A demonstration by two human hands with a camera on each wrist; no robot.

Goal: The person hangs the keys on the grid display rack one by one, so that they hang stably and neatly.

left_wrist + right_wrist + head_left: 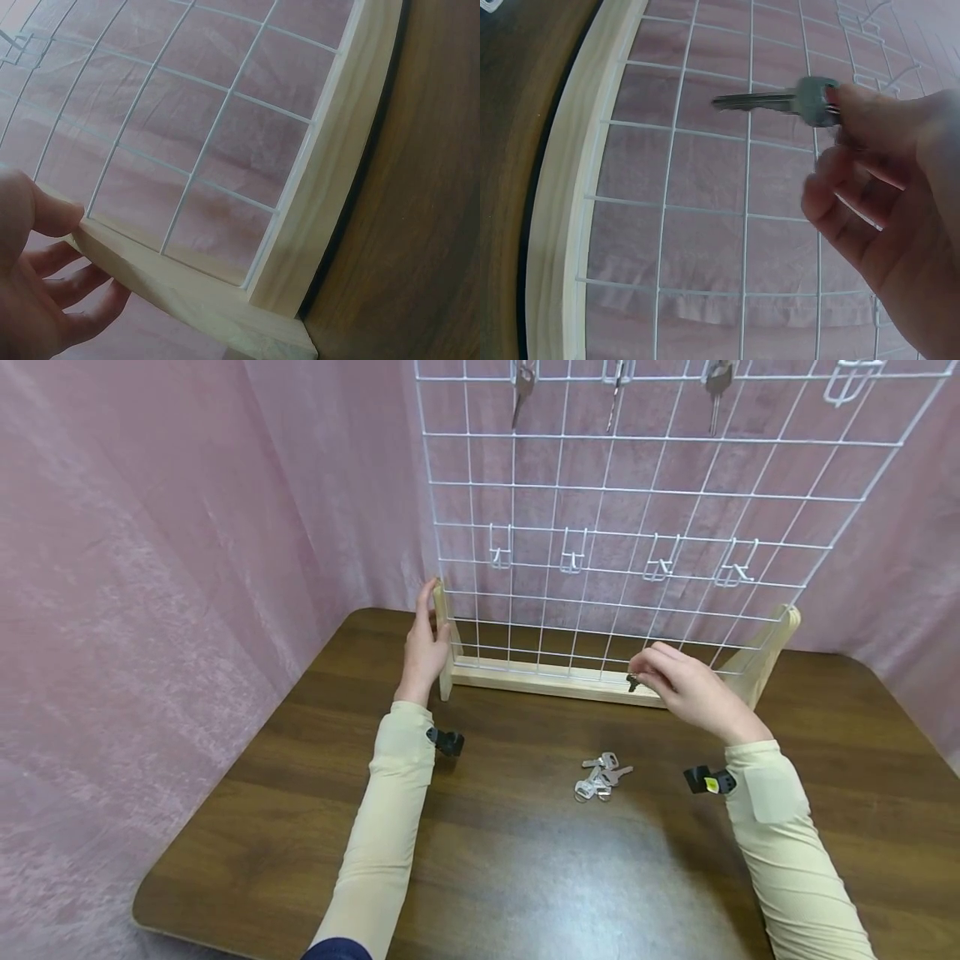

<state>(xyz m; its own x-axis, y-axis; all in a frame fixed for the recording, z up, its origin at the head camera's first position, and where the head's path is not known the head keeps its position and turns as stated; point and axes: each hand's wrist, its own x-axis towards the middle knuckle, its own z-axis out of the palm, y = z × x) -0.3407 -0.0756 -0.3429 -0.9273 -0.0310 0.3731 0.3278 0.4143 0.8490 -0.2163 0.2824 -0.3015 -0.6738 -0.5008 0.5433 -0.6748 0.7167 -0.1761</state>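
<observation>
My right hand (690,692) pinches a metal key (815,101) by its head between thumb and fingers, in front of the white wire grid (555,489). In the right wrist view the key's blade points away from the fingertips, toward the wooden base. My left hand (425,652) grips the left wooden end piece (442,643) of the grid's stand, thumb on one side and fingers on the other, as the left wrist view shows. Between the forearms, a small pile of keys (600,779) lies on the table.
Several white hooks (572,562) are clipped along the grid's lower row. Higher up hang three keys (523,385), beside a hook (853,383) at top right with no key. A wooden end piece (776,652) supports the right side. Pink cloth (187,568) hangs behind the brown table (315,693).
</observation>
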